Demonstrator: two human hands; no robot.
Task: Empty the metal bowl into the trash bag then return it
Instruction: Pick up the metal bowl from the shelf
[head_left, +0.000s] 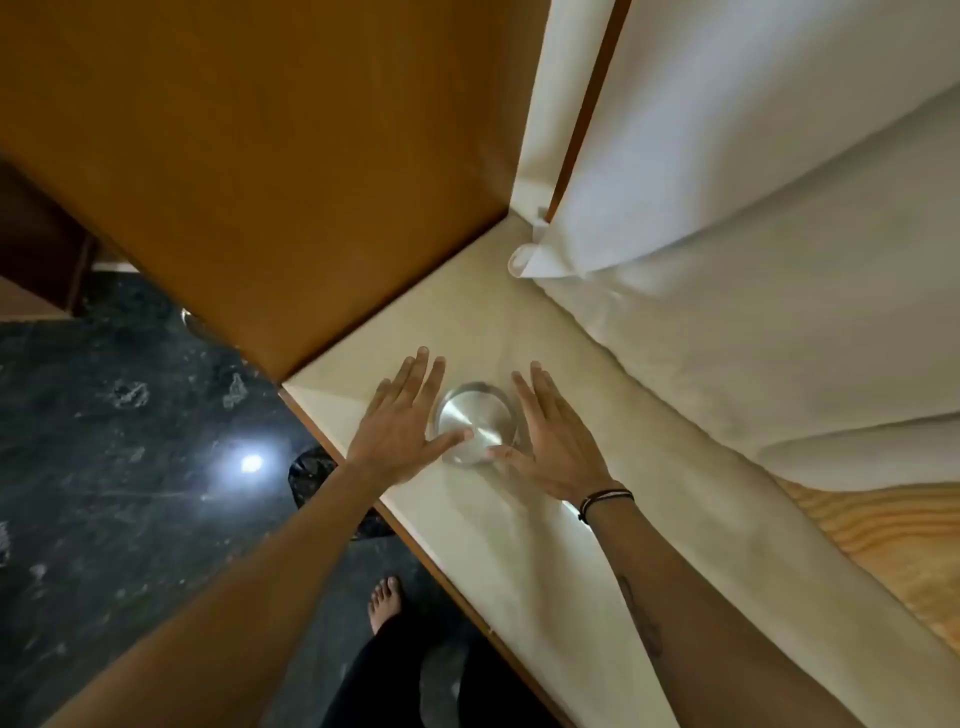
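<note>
A small round metal bowl (475, 418) sits on the cream ledge (519, 519) beside the bed. My left hand (402, 423) lies flat to its left with fingers spread, and its thumb reaches over the bowl's near rim. My right hand (550, 441) lies flat to its right, fingers apart, thumb touching the near rim. Neither hand is closed around the bowl. I cannot make out anything inside the bowl. A dark crumpled trash bag (311, 475) shows on the floor just below the ledge's edge, partly hidden by my left forearm.
An orange-brown wooden panel (260, 182) stands behind the ledge. White pillows and bedding (753, 260) lie to the right. The dark stone floor (104, 467) spreads to the left. My bare foot (385, 603) stands near the ledge's edge.
</note>
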